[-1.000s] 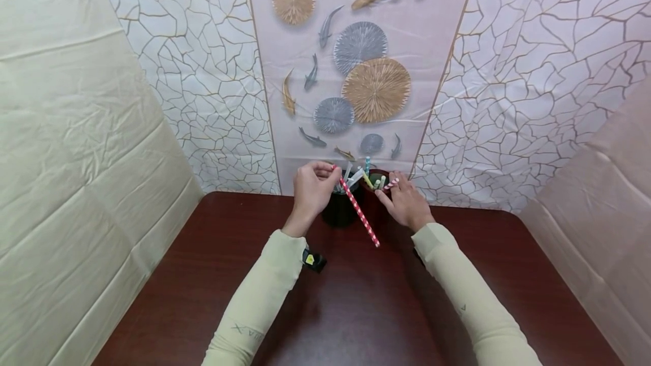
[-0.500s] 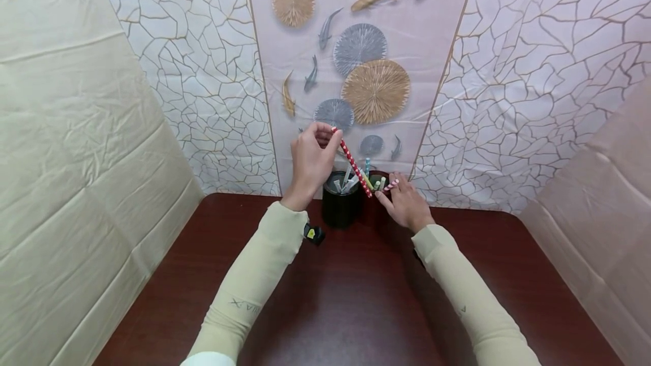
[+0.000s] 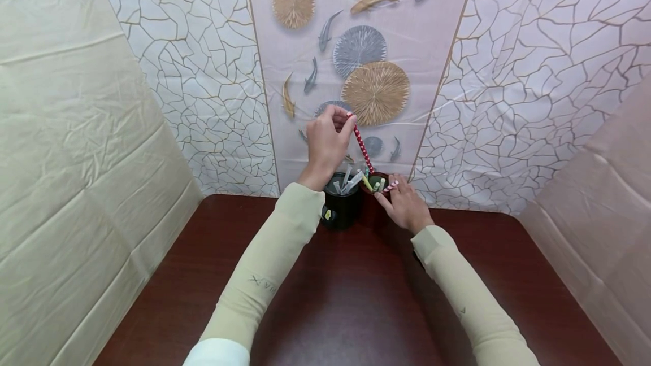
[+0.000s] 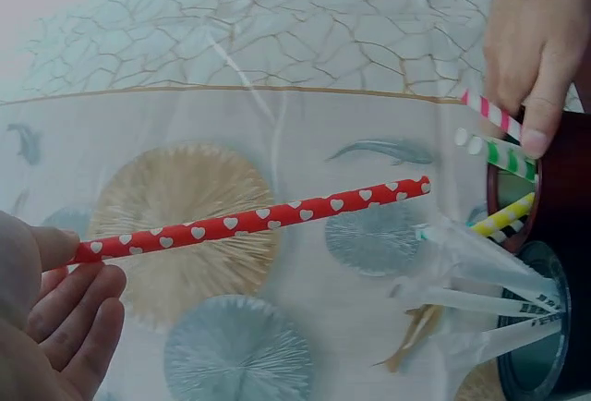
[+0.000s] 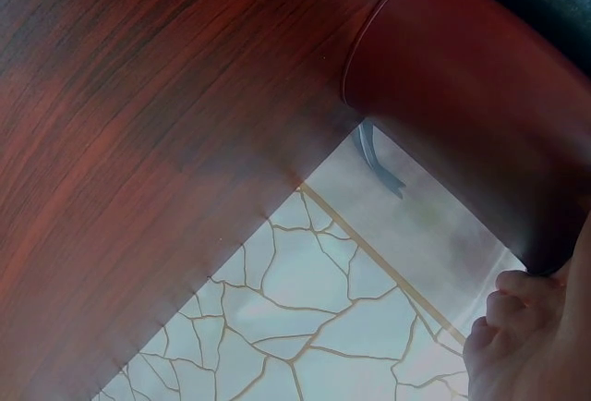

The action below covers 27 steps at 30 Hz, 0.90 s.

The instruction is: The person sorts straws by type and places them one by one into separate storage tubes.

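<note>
My left hand (image 3: pixel 328 141) pinches one end of a red paper straw with white hearts (image 4: pixel 254 221) between thumb and fingers. The straw slants down, its free end above the mouth of a dark red cup (image 5: pixel 471 96); in the left wrist view that end stands apart from the cup. Pink-striped (image 4: pixel 491 113), green-striped (image 4: pixel 506 157) and yellow-striped straws (image 4: pixel 505 215) stick out of this cup. My right hand (image 3: pixel 407 204) grips the cup at its rim on the right side, the thumb at the front; part of its fingers is hidden behind the cup.
Left of the red cup, close against it, stands a black cup (image 3: pixel 339 210) holding several white-wrapped straws (image 4: pixel 489 301). Both are near the far edge of the dark wooden table (image 3: pixel 351 298). A patterned cloth (image 3: pixel 203 72) hangs behind; plain cloth covers the sides.
My left hand has lifted the heart straw up from beside the black cup, then moved right, and the straw's lower end is now over the red cup. The right hand has stayed put.
</note>
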Motion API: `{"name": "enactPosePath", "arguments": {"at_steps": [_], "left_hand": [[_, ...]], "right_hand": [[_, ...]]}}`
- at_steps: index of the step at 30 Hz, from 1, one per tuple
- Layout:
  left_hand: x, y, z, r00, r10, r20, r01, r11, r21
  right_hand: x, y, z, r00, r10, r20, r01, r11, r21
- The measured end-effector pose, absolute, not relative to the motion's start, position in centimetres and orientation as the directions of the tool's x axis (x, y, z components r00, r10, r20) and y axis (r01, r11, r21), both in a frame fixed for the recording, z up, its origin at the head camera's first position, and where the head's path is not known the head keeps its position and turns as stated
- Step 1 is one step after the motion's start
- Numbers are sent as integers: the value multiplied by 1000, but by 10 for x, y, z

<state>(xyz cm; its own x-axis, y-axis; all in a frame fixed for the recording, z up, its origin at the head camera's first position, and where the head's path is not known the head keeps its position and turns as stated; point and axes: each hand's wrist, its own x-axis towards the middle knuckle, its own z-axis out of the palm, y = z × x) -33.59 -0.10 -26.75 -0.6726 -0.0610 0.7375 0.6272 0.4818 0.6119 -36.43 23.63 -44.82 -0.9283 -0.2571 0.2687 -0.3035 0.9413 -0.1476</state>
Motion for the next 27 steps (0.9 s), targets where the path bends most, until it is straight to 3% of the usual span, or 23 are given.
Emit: {"name": "enactPosePath", "arguments": {"at_steps": [17, 27], "left_hand": [[-364, 34, -307, -710, 24, 704, 578, 591, 563], [-362, 36, -318, -821, 170, 545, 495, 687, 532]], "right_hand": [[-368, 237, -451, -941, -243, 235, -285, 945, -163], [-367, 238, -451, -929, -251, 271, -301, 940, -163]]}}
